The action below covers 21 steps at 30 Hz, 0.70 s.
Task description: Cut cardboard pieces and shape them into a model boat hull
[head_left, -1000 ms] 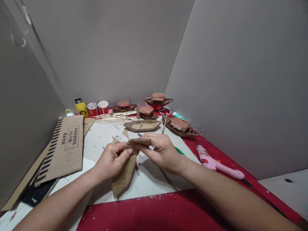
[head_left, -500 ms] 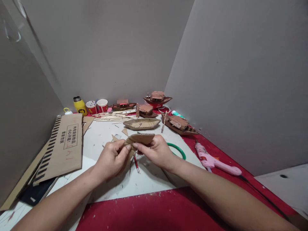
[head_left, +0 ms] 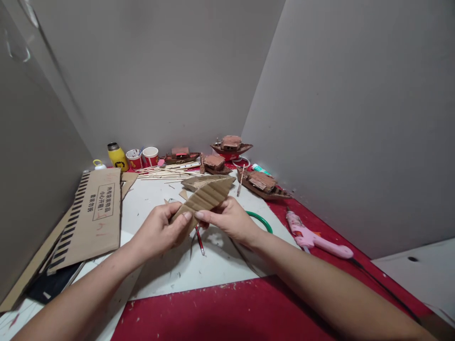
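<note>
A creased, leaf-shaped piece of cardboard (head_left: 206, 195) is held up over the white board between both hands. My left hand (head_left: 161, 226) pinches its lower left part, thumb on the near face. My right hand (head_left: 232, 220) grips its lower right edge, with its thumb pointing left close to the other thumb. The fingers behind the cardboard are mostly hidden. Just beyond it lies a cardboard boat hull (head_left: 194, 183), partly covered by the held piece. Below the hands a red pen-like tool (head_left: 200, 242) rests on the board.
A pink glue gun (head_left: 318, 241) lies at right on red cloth. Brown model boats (head_left: 263, 182) stand at the back near wooden sticks (head_left: 167, 171), paper cups (head_left: 150, 156) and a yellow bottle (head_left: 118, 157). Cardboard sheets (head_left: 106, 232) are stacked at left. A green ring (head_left: 261, 219) sits behind my right hand.
The held cardboard has been tilted up, so its broad creased face now shows and its right tip points higher, covering part of the hull behind. Both hands keep their grip.
</note>
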Each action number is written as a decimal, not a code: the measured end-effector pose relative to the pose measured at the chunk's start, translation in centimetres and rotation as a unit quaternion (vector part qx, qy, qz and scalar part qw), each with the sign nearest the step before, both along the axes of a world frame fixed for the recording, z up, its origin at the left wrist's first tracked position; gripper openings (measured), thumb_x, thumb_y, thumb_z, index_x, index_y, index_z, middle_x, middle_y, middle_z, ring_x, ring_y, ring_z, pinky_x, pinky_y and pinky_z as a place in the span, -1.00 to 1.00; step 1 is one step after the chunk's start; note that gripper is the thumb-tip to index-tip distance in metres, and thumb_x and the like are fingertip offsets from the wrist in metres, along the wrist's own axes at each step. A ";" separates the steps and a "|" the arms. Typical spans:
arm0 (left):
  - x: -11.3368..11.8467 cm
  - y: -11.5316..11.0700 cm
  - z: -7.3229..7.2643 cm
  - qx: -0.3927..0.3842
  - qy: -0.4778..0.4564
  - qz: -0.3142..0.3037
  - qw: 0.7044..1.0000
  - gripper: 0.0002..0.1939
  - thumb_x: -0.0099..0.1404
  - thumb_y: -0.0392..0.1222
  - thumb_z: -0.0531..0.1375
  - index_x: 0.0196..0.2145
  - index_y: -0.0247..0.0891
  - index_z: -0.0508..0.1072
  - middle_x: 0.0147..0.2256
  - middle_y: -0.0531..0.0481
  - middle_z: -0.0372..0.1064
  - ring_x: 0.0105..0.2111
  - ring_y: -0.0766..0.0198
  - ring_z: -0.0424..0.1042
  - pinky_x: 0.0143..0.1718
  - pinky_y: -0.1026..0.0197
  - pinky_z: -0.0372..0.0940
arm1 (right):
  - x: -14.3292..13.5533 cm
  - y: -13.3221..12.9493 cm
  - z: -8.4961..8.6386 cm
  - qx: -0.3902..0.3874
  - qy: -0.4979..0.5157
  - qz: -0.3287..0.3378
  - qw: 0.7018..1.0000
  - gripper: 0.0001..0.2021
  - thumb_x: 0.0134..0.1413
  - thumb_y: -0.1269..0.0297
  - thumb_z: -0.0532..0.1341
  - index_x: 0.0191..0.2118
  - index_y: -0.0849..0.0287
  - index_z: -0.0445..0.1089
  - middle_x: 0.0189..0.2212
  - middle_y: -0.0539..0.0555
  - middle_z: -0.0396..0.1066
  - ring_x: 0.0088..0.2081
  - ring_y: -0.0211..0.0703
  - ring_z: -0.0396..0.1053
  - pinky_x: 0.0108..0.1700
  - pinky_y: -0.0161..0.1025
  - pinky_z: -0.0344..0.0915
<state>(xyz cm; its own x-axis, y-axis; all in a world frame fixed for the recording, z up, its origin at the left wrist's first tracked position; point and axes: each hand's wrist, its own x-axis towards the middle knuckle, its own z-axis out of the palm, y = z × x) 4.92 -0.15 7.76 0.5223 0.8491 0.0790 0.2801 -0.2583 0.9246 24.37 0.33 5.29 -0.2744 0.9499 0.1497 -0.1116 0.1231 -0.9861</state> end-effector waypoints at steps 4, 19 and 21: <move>-0.3 0.0 0.4 0.019 0.034 -0.049 0.998 -0.74 0.40 -0.06 0.00 -0.21 -0.26 0.40 -0.40 0.03 0.33 -0.45 0.31 0.26 -0.43 0.30 0.19 | 0.1 0.0 0.0 0.015 -0.005 0.015 1.000 -0.81 -0.10 0.20 0.41 -0.41 0.23 0.52 -0.52 0.00 0.51 -0.50 -0.28 0.39 -0.41 -0.31 0.38; 0.0 0.6 -0.5 -0.058 -0.018 -0.050 0.997 -0.66 0.36 0.06 0.06 -0.25 -0.30 0.39 -0.46 0.07 0.28 -0.51 0.36 0.20 -0.47 0.30 0.13 | 0.3 -0.7 0.7 0.133 -0.068 -0.080 0.986 -0.85 0.03 0.27 0.32 -0.29 0.23 0.52 -0.40 0.07 0.56 -0.40 -0.17 0.46 -0.34 -0.24 0.42; -0.1 0.4 -0.5 -0.047 -0.016 -0.052 0.997 -0.66 0.37 0.06 0.05 -0.25 -0.30 0.38 -0.45 0.06 0.27 -0.50 0.35 0.20 -0.46 0.30 0.14 | 0.3 -0.5 1.0 0.083 -0.051 -0.039 0.994 -0.82 0.00 0.23 0.34 -0.31 0.24 0.51 -0.42 0.05 0.54 -0.42 -0.20 0.45 -0.37 -0.27 0.41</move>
